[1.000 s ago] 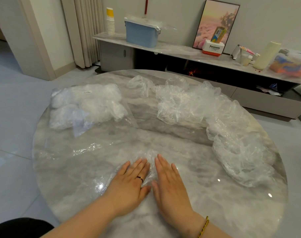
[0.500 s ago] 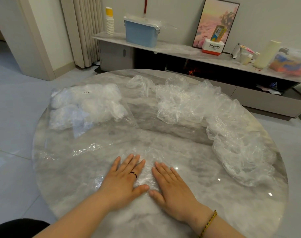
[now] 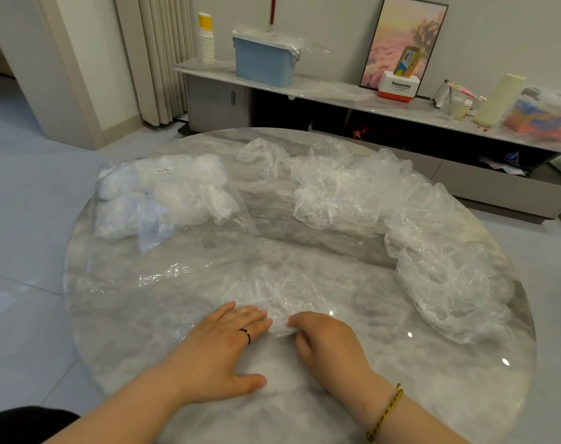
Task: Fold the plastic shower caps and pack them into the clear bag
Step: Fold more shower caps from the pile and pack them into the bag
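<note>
Hands close together on a crumpled clear plastic shower cap
Left hand lies flat, pinning it; right hand pinches its near edge, probably to fold.

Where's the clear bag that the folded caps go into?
Head view: the clear bag lies far left on the round table, left of the loose cap pile and beyond the left hand.

1 view. Head camera, wide-angle, worn by the person: looks forward and down across the round table. Close range: left hand, right hand, cap, lower centre. Far range: shelf, top.
</note>
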Demonstrator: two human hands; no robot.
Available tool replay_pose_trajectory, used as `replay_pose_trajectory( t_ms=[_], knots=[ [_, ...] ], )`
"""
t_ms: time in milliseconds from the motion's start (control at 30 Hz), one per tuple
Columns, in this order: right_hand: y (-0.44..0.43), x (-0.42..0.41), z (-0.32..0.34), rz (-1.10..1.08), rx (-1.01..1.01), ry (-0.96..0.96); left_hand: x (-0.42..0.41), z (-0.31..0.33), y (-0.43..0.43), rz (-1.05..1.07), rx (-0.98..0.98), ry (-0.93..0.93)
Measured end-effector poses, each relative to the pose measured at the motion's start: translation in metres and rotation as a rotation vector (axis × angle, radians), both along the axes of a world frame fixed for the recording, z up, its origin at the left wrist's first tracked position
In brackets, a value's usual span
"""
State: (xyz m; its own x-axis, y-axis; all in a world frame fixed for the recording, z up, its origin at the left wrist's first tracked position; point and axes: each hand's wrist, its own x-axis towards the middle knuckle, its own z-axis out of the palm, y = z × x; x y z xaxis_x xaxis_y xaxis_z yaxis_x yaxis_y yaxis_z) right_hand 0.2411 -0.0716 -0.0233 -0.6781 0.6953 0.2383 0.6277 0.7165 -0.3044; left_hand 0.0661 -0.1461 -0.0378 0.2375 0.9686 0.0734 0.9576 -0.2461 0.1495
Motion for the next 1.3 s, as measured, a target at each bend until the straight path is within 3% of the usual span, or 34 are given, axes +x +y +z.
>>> replay_pose_trajectory(
  t_ms=[200, 433, 600, 700, 767, 833, 900, 1000, 1067, 1167, 1300],
  knots=[
    [0.009, 0.010, 0.013, -0.049, -0.410, 0.169, 0.001, 0.003, 0.012, 0.084, 0.212, -0.175],
    [0.022, 0.015, 0.016, -0.170, -0.550, 0.281, -0.019, 0.011, 0.015, 0.451, -0.181, -0.852],
    [0.025, 0.012, 0.012, -0.285, -0.596, 0.296, -0.019, 0.022, 0.019, 0.612, -0.151, -1.002],
    [0.022, 0.010, 0.011, -0.336, -0.633, 0.283, -0.015, 0.026, 0.019, 0.728, -0.091, -0.915],
    [0.020, 0.008, 0.010, -0.357, -0.618, 0.251, -0.010, 0.028, 0.018, 0.745, 0.098, -0.581],
    [0.019, 0.008, 0.009, -0.368, -0.563, 0.202, -0.003, 0.026, 0.017, 0.548, 0.445, -0.307],
    [0.018, 0.007, 0.007, -0.367, -0.531, 0.171, 0.011, 0.014, 0.016, 0.242, 0.615, -0.186],
    [0.016, 0.005, 0.006, -0.372, -0.530, 0.135, 0.033, -0.005, 0.014, 0.049, 0.473, -0.036],
    [0.013, 0.005, 0.008, -0.382, -0.497, 0.096, 0.036, -0.012, 0.015, 0.066, 0.339, 0.060],
    [0.011, 0.003, 0.011, -0.416, -0.385, 0.019, 0.029, -0.013, 0.019, 0.142, 0.155, 0.055],
    [0.007, -0.002, 0.000, -0.344, 0.192, -0.003, 0.026, -0.016, 0.019, 0.206, 0.030, 0.060]
  ],
)
